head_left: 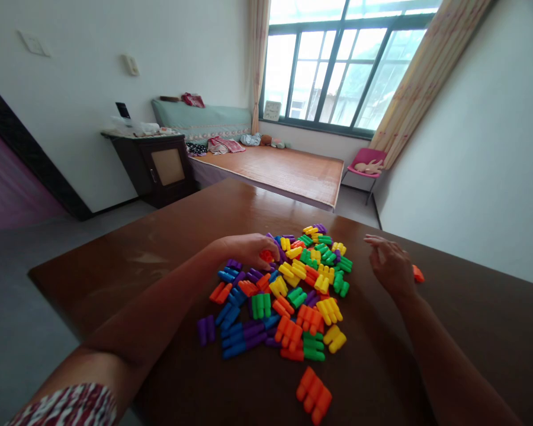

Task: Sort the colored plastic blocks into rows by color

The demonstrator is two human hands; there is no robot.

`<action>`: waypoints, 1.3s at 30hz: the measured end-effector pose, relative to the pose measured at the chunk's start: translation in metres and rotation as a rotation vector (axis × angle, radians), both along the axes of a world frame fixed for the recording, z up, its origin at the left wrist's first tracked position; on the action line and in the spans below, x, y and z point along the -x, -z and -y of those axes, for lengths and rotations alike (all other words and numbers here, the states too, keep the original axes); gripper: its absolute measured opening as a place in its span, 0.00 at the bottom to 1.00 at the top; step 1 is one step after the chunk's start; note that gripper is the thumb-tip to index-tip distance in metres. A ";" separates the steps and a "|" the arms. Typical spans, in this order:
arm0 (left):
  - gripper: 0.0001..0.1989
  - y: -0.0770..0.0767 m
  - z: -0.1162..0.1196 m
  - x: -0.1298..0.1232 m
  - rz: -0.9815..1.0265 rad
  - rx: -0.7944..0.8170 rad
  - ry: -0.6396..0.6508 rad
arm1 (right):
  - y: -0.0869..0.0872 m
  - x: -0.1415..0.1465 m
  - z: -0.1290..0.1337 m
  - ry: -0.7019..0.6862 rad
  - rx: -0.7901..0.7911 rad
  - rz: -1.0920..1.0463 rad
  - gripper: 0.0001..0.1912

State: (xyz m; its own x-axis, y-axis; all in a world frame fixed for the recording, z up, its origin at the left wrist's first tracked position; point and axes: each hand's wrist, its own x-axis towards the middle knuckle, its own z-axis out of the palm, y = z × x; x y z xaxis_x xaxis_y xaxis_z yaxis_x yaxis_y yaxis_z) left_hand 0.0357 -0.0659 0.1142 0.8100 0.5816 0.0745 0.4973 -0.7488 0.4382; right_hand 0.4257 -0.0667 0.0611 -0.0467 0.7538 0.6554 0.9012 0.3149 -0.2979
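One brown table (182, 231) spans the foreground. Clock centred on the pile, 12 away from the wearer.

Pile (296, 297): plastic blocks in five colours, on the table, lying at mixed angles.

Left hand (249, 248): between 10 and 11, at the pile's edge; fingers curled closed about an orange block (267, 255).

Right hand (391, 266): between 2 and 3, apart from the pile; fingers loosely extended, nothing in hold.

Blue-purple pair (234, 340), apparently joined: 8 o'clock edge, long axis roughly 8 to 2.

Lone block (314, 395): between 5 and 6, apart from the pile; row of tubes runs about 11 to 5.

Stray block (418, 273): just past the right hand, partly hidden; axis cannot be told.

Orange block: mostly covered by the fingers; long axis and pointing cannot be read.

Handling, judged: light, stiff, smooth, somewhat slippery, hardly fragile. Best hold: thumb and fingers across the outer tubes, clear of the rounded ends.
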 end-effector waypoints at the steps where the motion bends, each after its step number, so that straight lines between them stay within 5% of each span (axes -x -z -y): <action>1: 0.15 -0.002 0.001 -0.004 0.116 0.023 0.009 | -0.006 0.013 0.004 -0.046 0.057 -0.088 0.14; 5: 0.22 -0.002 0.007 -0.025 0.436 0.116 0.021 | -0.022 0.077 0.031 -0.441 0.440 -0.365 0.14; 9: 0.25 0.008 0.016 -0.042 0.517 0.002 0.051 | -0.016 0.129 0.052 -0.775 0.695 -0.659 0.19; 13: 0.25 0.016 0.023 -0.050 0.492 -0.130 0.075 | -0.009 0.146 0.059 -0.852 0.779 -0.929 0.21; 18: 0.27 0.015 0.026 -0.054 0.376 -0.277 0.065 | -0.012 0.136 0.051 -0.843 0.784 -0.949 0.26; 23: 0.22 0.012 -0.005 -0.022 0.417 -0.269 -0.179 | -0.018 0.065 0.012 -0.571 0.543 -0.852 0.26; 28: 0.22 0.039 -0.059 0.037 0.609 -0.213 -0.567 | 0.008 -0.081 -0.015 0.157 0.172 -0.688 0.35; 30: 0.22 0.057 -0.073 0.057 0.622 -0.222 -0.692 | 0.028 -0.130 -0.014 0.337 0.104 -0.557 0.34; 34: 0.23 0.085 -0.086 0.081 0.542 -0.222 -0.773 | 0.059 -0.173 -0.006 0.377 0.191 -0.502 0.30; 39: 0.24 0.089 -0.088 0.085 0.504 -0.195 -0.793 | 0.067 -0.169 -0.010 0.233 0.271 -0.486 0.30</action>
State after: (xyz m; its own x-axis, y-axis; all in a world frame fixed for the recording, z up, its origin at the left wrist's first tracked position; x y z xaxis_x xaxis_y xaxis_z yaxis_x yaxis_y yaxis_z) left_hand -0.0494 0.0220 0.0252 0.0324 0.8875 0.4596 0.6778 -0.3575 0.6425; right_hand 0.5951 -0.0563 -0.0056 0.3966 0.8514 0.3432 0.6780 -0.0196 -0.7348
